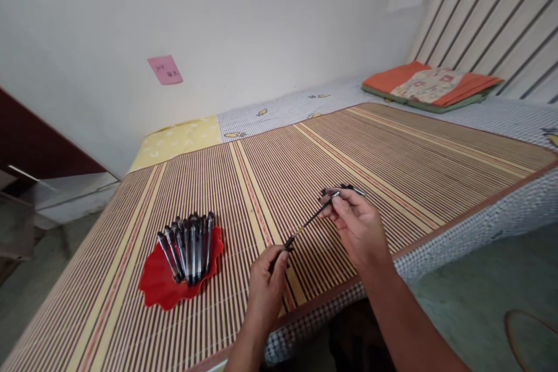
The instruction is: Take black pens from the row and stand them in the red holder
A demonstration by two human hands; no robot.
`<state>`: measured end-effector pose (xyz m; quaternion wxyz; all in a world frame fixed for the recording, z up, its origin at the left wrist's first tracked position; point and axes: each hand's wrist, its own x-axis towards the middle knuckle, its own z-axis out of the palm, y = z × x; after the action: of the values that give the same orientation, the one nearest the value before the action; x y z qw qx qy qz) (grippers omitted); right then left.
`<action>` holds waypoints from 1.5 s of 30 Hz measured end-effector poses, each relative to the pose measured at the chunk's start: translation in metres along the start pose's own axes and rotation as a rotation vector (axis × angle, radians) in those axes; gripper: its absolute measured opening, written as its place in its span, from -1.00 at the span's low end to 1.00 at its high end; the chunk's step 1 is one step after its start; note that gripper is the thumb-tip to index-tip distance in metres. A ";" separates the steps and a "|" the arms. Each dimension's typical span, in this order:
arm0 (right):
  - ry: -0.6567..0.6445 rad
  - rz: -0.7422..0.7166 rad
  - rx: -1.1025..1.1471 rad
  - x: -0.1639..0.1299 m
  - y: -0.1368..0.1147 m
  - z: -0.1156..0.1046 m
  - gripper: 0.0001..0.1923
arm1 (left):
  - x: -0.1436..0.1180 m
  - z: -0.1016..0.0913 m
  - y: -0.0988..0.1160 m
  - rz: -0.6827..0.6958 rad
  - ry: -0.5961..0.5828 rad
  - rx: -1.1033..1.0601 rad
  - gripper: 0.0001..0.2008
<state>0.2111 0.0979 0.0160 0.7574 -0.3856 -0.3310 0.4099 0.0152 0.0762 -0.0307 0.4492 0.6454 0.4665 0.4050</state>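
A: While we've got the pen barrel (285, 244) pinched in the left hand (267, 288), fingers closed round its lower end, best keep it steady and in line with the refill.

B: Agreed. Our right hand (358, 225) grips the thin refill (314, 216) at its far end, thumb and forefinger tight, other pen parts (344, 189) tucked in the same hand, can't tell which. Straight push or pull along the axis, no bending, we'd judge.

A: Pose: both forearms come in from the bed edge, left wrist low above the striped mat (392, 145), right raised, palm down.

B: Farther left, red dish (163, 288) with finished pens (188, 247). Beyond, pillow (429, 86), pink note (164, 69) on the wall.
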 end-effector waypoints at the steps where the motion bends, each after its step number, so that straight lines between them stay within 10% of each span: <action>1: -0.019 -0.002 -0.009 0.000 -0.001 0.000 -0.85 | 0.000 0.000 0.000 0.010 0.002 -0.001 -0.72; 9: -0.236 0.080 -0.131 -0.006 0.003 0.002 -0.83 | -0.002 0.001 0.004 -0.066 0.000 -0.094 -0.73; 18: -0.600 0.258 -0.155 -0.021 0.028 0.020 -0.77 | -0.006 0.000 0.005 -0.408 -0.015 -0.695 -0.55; 45: -0.486 0.437 0.146 -0.023 0.054 0.020 -0.75 | -0.004 0.003 0.010 -0.441 0.025 -0.803 -0.61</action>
<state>0.1644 0.1035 -0.0249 0.5760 -0.2832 -0.3811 0.6654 0.0198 0.0702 -0.0227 0.7338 0.3004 0.4042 0.4560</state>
